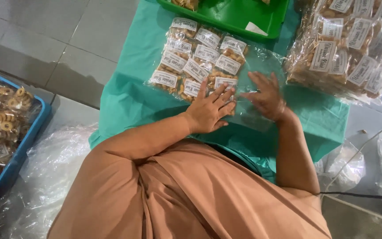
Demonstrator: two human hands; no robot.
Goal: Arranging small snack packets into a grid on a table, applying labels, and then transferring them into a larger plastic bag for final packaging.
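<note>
Snack-packing workroom — bagged snacks [200, 59], trays [233, 15]

Glossy clear plastic on the snack packets [200, 62] (white paper labels, matt); matt teal cloth [129, 97] beneath, smooth green plastic tray [239, 20], crinkled shiny large bag [261, 93].

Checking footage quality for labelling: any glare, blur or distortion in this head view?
Head view: even, soft light; glare on the clear plastic bag under the right hand and on the clear sack of labelled snack packets; left hand sharp; slight wide-angle bending at the edges.
</note>
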